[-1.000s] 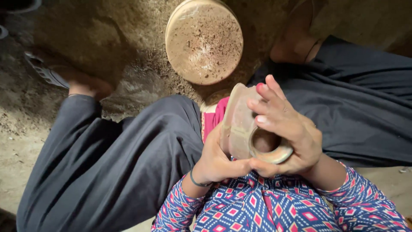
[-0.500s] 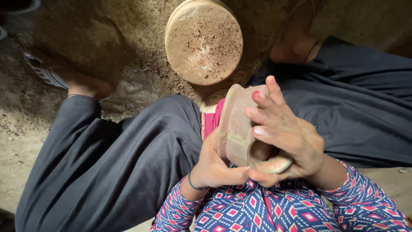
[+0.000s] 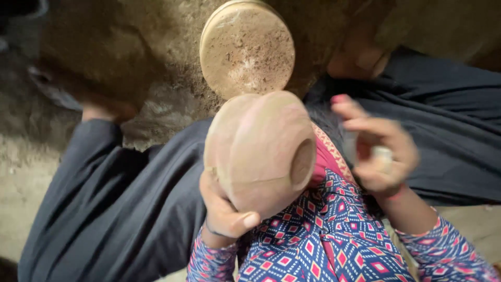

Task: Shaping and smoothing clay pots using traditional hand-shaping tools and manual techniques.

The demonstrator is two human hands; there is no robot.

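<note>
A round unfired clay pot [image 3: 258,149], pale brown with a small mouth facing right, sits over my lap. My left hand [image 3: 223,211] grips it from below, thumb pressed on its underside. My right hand [image 3: 377,150] is off the pot, just to its right, with fingers curled around a small pale object that is too blurred to name. I sit with legs spread in dark trousers [image 3: 120,209] and wear a blue and red patterned top [image 3: 323,240].
A round flat disc [image 3: 247,49] dusted with earth lies on the dirt ground ahead of my knees. A bare foot [image 3: 102,107] rests on the ground at left, another foot [image 3: 357,60] at upper right. A pale floor strip [image 3: 21,188] borders the left.
My right hand came off the pot and moved right. The pot turned and rose in my left hand, so its rounded body now faces the camera.
</note>
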